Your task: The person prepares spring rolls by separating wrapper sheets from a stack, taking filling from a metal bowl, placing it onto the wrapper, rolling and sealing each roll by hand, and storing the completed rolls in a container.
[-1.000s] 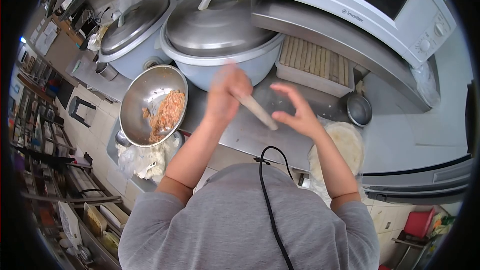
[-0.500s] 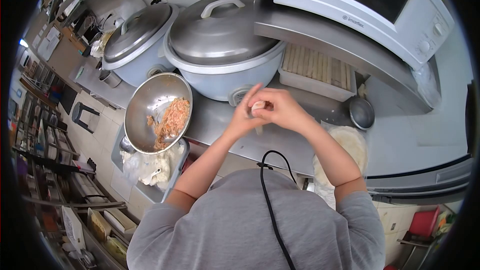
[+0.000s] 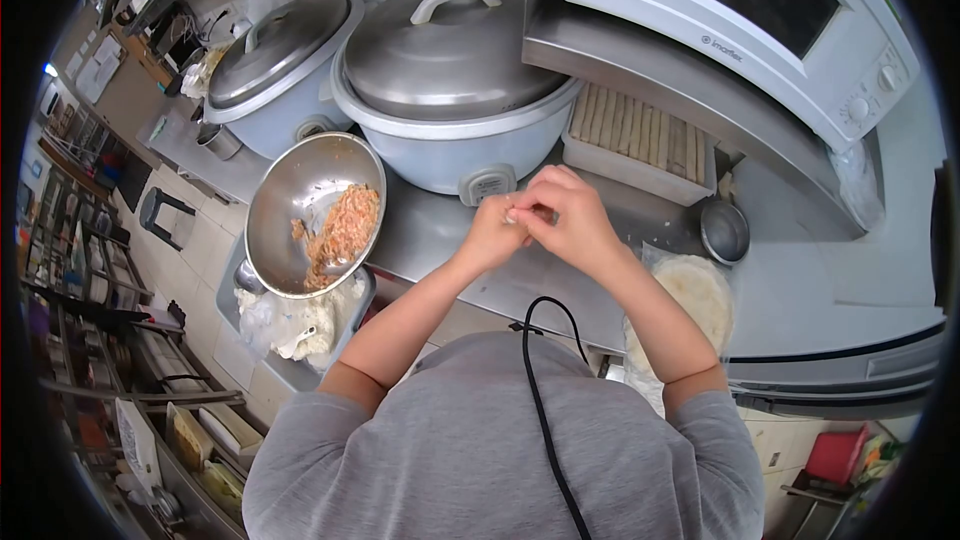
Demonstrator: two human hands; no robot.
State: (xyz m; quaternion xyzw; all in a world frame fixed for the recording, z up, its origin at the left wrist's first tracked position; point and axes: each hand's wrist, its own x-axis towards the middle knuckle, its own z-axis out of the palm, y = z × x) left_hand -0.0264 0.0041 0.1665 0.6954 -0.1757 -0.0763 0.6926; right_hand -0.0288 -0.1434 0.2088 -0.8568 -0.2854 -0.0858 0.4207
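Head: roll between both hands

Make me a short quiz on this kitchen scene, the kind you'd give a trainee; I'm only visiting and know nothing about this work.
1. Multiple choice: what holds the orange mixture?
A) a glass jar
B) a metal bowl
C) a wooden crate

2. True or false: the person's hands are spread wide apart.

3. Fill in the number: ____ large pots with metal lids stand beyond the bowl.

Key:
1. B
2. False: the left hand and right hand are close together in front of the body.
3. Two
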